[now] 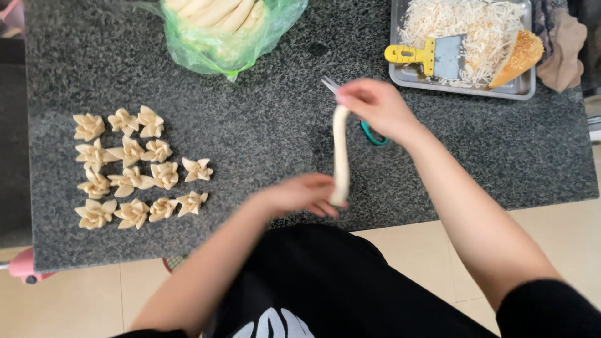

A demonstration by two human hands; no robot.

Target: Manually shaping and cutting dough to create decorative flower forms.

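The person is standing over a dark speckled stone worktop (263,131), stretching a pale dough strip (340,156) between both hands. The right hand (375,106) is pinching the strip's top end, fingers clenched around it, and it is also gripping a pair of scissors (369,128) — the metal tips are poking out past the fingers and a teal handle loop is showing just below the palm. The left hand (300,194) is grasping the strip's bottom end, close to the near edge of the worktop, though it is blurred and the exact finger hold is hard to make out. The strip is hanging almost straight between the two hands, above the stone rather than lying on it.

Well out to the left of the left hand, a cluster of folded dough flowers (134,169) is lying in rough rows. Beyond the hands, at the far edge, a green plastic bag (219,37) is holding more pale dough sticks. Just past the right hand, a metal tray (463,87) is carrying pale shreds (469,22), a yellow-handled scraper (429,55) and a sesame-crusted wedge (519,57) — with a crumpled brown cloth (566,47) lying beside the tray.
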